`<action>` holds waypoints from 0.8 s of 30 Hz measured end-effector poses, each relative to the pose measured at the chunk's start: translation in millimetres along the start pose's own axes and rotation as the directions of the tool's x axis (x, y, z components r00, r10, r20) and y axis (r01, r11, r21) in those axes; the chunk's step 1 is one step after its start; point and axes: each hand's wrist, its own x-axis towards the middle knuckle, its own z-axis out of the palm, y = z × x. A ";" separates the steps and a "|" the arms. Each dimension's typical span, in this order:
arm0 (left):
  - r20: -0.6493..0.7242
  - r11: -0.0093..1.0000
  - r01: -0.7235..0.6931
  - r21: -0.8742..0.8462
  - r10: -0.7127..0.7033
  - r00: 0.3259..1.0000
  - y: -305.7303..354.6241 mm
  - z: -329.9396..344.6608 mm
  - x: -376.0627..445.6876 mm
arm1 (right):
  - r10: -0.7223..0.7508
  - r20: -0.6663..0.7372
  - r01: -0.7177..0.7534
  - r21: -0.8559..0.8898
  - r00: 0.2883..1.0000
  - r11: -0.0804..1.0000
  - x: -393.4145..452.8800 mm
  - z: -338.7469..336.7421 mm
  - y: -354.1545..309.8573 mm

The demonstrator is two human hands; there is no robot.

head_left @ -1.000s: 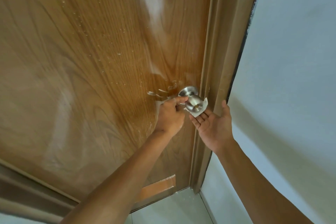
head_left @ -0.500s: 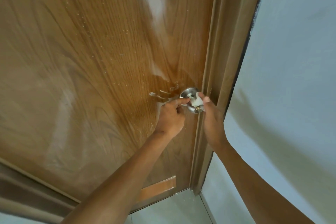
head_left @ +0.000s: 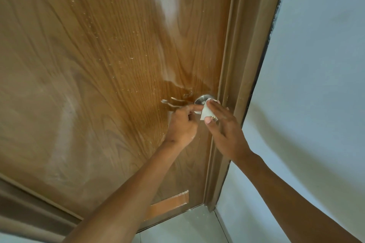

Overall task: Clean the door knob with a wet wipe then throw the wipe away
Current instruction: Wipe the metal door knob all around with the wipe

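A round silver door knob sits on the brown wooden door, close to the frame. A white wet wipe is draped over the knob's top and front, so only the base plate and a bit of the keyhole end show. My right hand is wrapped over the wipe and the knob from the right, thumb below. My left hand is curled just left of the knob, its index finger and thumb pinching the wipe's left edge.
A brown door frame runs down right of the knob, with a pale wall beyond it. Wet streaks darken the wood left of the knob. Light floor tiles lie below.
My right hand has turned from an open palm under the knob to a grip over its top, carrying the wipe over the knob. The left hand has stayed in place.
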 end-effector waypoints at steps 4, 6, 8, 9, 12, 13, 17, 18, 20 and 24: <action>-0.209 0.967 -0.246 0.071 0.256 0.944 8.6 6.9 -7.5 | -0.038 0.077 0.040 -0.015 0.996 0.999 -2.6 -6.5 3.1; -0.088 0.944 -0.318 0.086 0.325 0.941 14.1 17.7 -7.8 | -0.016 0.063 0.008 0.122 0.998 0.993 -0.4 -10.6 0.8; 0.008 0.956 -0.283 0.084 0.283 0.959 17.9 28.2 -5.5 | 0.013 0.019 -0.017 0.237 1.000 0.971 1.0 -15.4 -6.3; 0.017 0.963 -0.253 0.089 0.253 0.967 18.5 32.3 -3.4 | 0.030 0.007 -0.031 0.258 1.000 0.966 1.1 -17.6 -8.7; -0.024 0.975 -0.173 0.138 0.178 0.984 21.4 37.7 6.0 | 0.055 -0.021 -0.051 0.168 0.998 0.984 -2.0 -22.6 -9.4; -0.029 0.977 -0.146 0.156 0.152 0.988 22.5 38.0 10.0 | 0.054 -0.068 -0.045 0.127 0.996 0.991 -2.6 -24.0 -8.2; -0.057 0.972 -0.041 0.231 0.056 0.997 25.0 39.7 18.5 | -0.118 -0.294 0.098 -0.083 0.949 0.992 11.1 -35.3 -9.0; -0.095 0.976 -0.007 0.218 0.029 0.995 24.9 40.4 18.2 | -0.174 -0.323 0.139 -0.131 0.930 0.982 17.6 -39.2 -10.0; -0.166 0.986 0.065 0.152 -0.039 0.985 23.1 42.2 16.3 | -0.251 -0.335 0.184 -0.217 0.908 0.959 32.8 -46.1 -11.0; -0.219 0.908 0.336 -0.250 -0.391 0.894 19.7 48.9 11.8 | -0.253 -0.240 0.177 -0.297 0.937 0.938 54.1 -47.3 -5.0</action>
